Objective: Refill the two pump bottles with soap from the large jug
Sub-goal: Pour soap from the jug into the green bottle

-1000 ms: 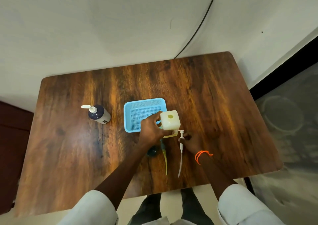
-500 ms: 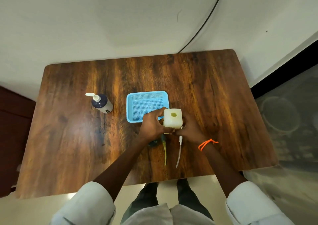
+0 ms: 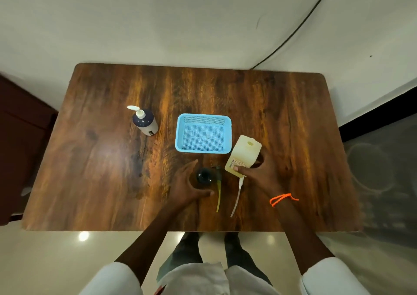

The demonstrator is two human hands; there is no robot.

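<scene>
Shifted from the left hand to the right since half a second ago, the pale yellow jug (image 3: pixel 244 155) now tilts at about 3 o'clock of the open dark bottle (image 3: pixel 204 175), its uncapped mouth facing up. The right hand (image 3: pixel 259 174) grips the jug's lower end, fingers (image 3: pixel 239 169) curled round it, an orange cord (image 3: pixel 282 199) on the wrist. The left hand (image 3: pixel 189 184) has let go and cups loosely round the open bottle, fingers spread wide, without clearly gripping it. Two removed pump tubes, one yellowish (image 3: pixel 218 194) and one white (image 3: pixel 237 197), lie on the wooden counter (image 3: pixel 293 125) between the hands. At 12 o'clock sits a blue basket (image 3: pixel 228 134); at 10 o'clock, well apart, stands the second pump bottle (image 3: pixel 145 121), pump fitted.
</scene>
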